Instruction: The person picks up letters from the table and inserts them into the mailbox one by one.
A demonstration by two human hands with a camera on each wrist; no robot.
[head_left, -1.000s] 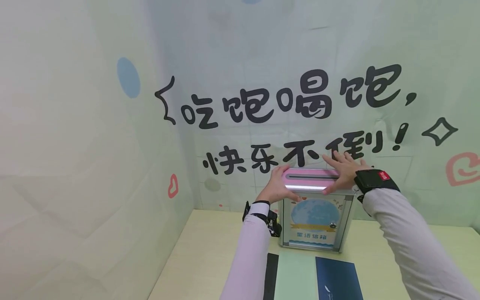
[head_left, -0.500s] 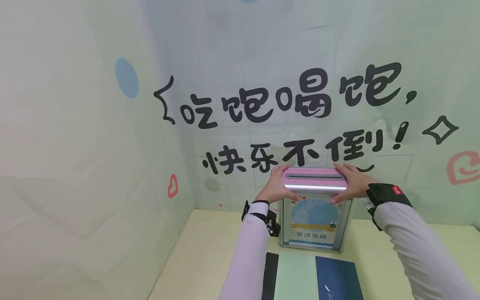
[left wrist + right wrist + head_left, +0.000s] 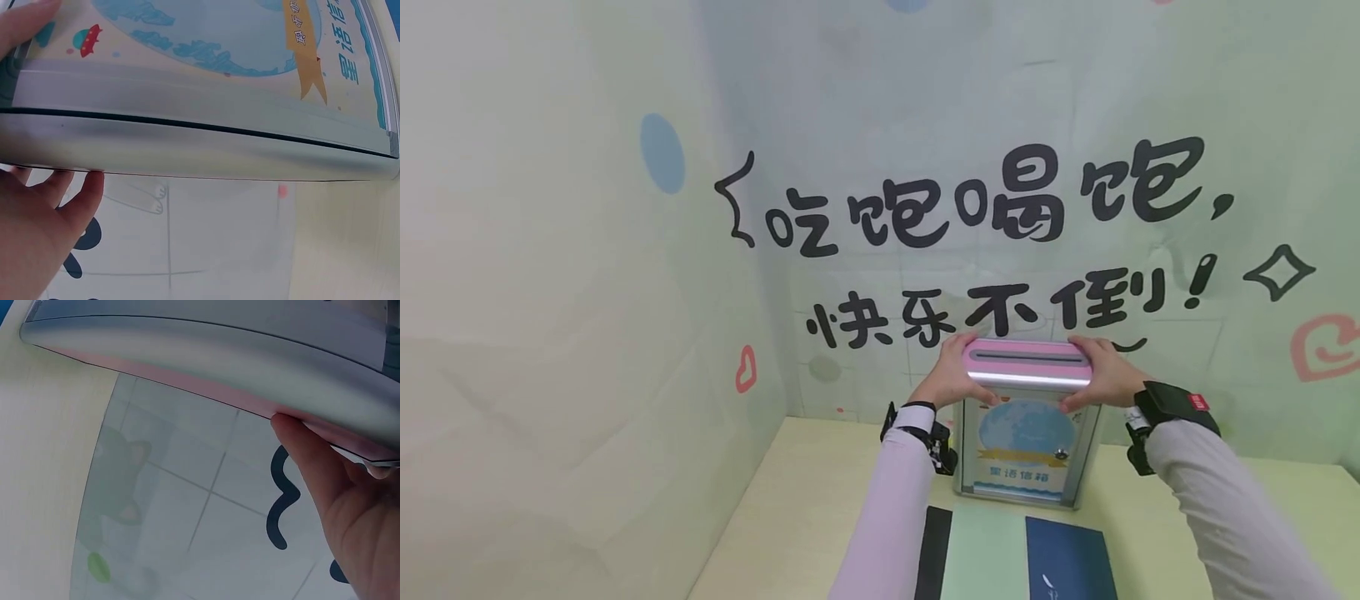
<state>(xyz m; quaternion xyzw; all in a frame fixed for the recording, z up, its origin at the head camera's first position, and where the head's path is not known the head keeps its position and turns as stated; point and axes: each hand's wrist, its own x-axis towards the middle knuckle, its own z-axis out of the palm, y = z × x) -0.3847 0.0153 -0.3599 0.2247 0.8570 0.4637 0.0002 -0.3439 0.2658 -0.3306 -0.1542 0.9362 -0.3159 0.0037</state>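
At the back of the table (image 3: 820, 492), close to the wall (image 3: 587, 250) with big black letters, stands a letter box (image 3: 1027, 417) with a pink lid (image 3: 1028, 354). The left hand (image 3: 951, 375) holds the lid's left end, fingers curled over the top and thumb in front. The right hand (image 3: 1101, 377) holds the right end the same way. Both grips are wrapped round the box. Near the front edge lie a green sheet (image 3: 988, 554) and a dark blue booklet (image 3: 1067, 562).

The wall (image 3: 625, 333) reads "吃饱喝饱, 快乐不倒!"; the box (image 3: 1026, 450) label's small characters are too blurred to read.
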